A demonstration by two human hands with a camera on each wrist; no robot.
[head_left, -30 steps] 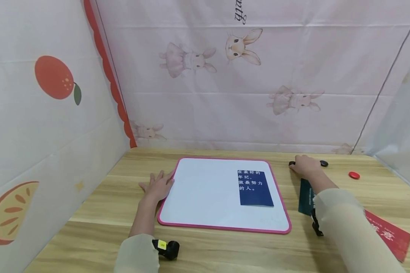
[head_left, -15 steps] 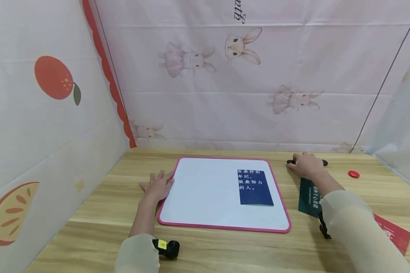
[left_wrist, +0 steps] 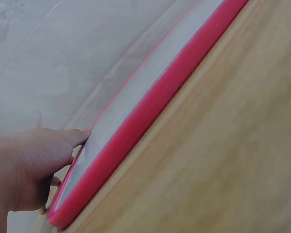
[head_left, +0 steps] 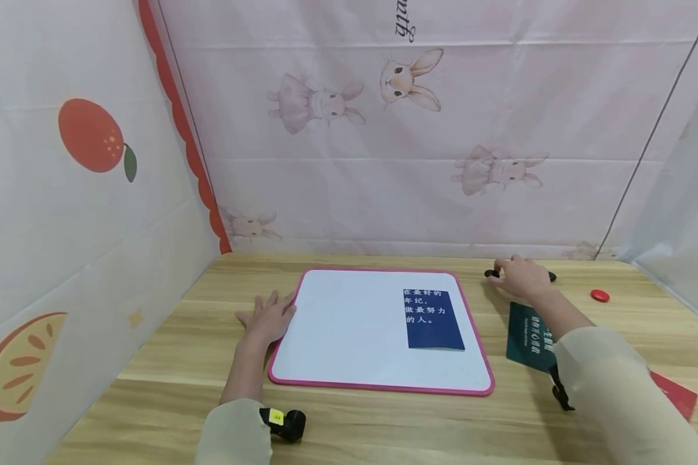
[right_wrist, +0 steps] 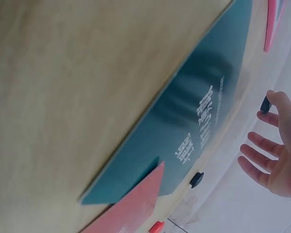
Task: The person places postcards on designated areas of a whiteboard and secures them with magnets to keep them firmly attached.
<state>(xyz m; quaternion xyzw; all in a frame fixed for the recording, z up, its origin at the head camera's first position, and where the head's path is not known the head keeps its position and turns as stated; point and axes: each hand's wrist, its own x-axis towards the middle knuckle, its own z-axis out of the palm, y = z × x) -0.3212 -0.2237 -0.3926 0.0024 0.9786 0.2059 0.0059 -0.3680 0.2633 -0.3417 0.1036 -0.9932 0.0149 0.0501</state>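
Observation:
A whiteboard (head_left: 343, 329) with a pink frame lies on the wooden table; on its right part is a dark blue card (head_left: 436, 329) with white writing. My left hand (head_left: 267, 321) rests at the board's left edge with fingers spread, its thumb touching the frame in the left wrist view. Near the table's back, my right hand (head_left: 522, 278) pinches a small black round magnet (right_wrist: 266, 105) between thumb and forefinger, the other fingers apart. A second black magnet (head_left: 552, 276) sits just right of that hand, partly hidden by it in the head view.
A dark green card (head_left: 523, 339) lies right of the board, partly under my right arm. A red card (head_left: 677, 392) overlaps it in the right wrist view. Farther right is a red magnet (head_left: 600, 296). Printed cloth walls (head_left: 349, 194) stand behind and at the sides.
My right hand has shifted slightly left and lifted with the black magnet, uncovering more of the green card. The forearm has swung right, over more of the red card. My left hand stays put.

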